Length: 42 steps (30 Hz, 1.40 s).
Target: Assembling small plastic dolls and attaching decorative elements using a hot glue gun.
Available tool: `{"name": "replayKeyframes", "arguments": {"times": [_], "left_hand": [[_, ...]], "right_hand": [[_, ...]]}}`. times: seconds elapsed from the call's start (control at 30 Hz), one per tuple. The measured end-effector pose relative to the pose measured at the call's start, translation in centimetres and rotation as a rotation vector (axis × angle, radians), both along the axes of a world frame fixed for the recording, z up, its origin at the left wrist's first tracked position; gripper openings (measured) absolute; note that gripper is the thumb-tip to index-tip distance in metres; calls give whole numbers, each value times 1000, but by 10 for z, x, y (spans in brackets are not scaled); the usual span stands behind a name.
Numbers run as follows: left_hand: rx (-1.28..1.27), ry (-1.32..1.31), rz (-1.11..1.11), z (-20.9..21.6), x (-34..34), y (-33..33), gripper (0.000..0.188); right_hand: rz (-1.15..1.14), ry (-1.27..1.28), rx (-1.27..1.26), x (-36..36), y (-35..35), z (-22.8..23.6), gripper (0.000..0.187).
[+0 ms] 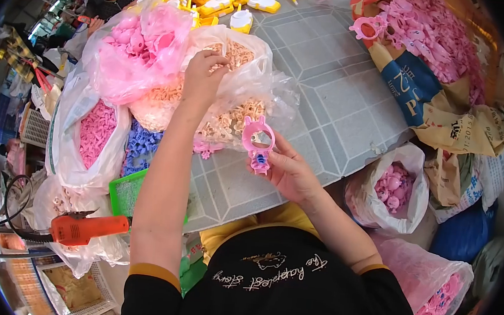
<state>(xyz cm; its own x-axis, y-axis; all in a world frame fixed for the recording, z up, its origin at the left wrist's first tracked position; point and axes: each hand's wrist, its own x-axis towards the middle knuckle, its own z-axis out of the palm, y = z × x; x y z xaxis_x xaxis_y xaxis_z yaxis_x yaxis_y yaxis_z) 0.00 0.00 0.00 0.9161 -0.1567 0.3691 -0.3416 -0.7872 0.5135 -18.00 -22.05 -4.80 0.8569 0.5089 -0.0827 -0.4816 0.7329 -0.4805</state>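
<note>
A pink toy part (257,148) is held in the right hand (291,172), gripped between thumb and fingers above the grey table (329,92). Its long axis is pointed away from the body, the ring end outermost; a blue piece (260,158) is seen on the narrower, nearer end. The left hand (204,72) is placed farther out and to the left, at the mouth of a plastic bag (260,45) of beige pieces (241,56); its fingers are bent, but whether anything is pinched cannot be told. The pink toy part is well apart from the left hand. Loose beige parts (247,110) are noted just beyond the ring end.
</note>
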Motion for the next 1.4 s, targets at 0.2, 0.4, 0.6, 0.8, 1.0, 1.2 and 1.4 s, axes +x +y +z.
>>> {"name": "replayKeyframes", "arguments": {"times": [0.2, 0.4, 0.6, 0.8, 1.0, 1.2, 1.4], "left_hand": [[-737, 271, -48, 18, -35, -3, 16], [-1240, 615, -94, 33, -89, -7, 19], [-860, 656, -71, 42, -148, -24, 21], [-581, 395, -302, 27, -170, -36, 20], [-234, 77, -338, 33, -172, -44, 16], [-220, -5, -419, 22, -167, -41, 21], [-233, 17, -485, 23, -165, -37, 17]], "right_hand": [[-23, 9, 10, -4, 3, 0, 66], [-17, 23, -1, -3, 0, -2, 65], [23, 29, 58, 0, -2, 2, 62], [75, 42, 113, -2, -4, 3, 59], [77, 44, 170, -3, -1, -3, 54], [112, 54, 135, -2, -1, -4, 49], [131, 36, 125, -1, 0, -12, 52]]}}
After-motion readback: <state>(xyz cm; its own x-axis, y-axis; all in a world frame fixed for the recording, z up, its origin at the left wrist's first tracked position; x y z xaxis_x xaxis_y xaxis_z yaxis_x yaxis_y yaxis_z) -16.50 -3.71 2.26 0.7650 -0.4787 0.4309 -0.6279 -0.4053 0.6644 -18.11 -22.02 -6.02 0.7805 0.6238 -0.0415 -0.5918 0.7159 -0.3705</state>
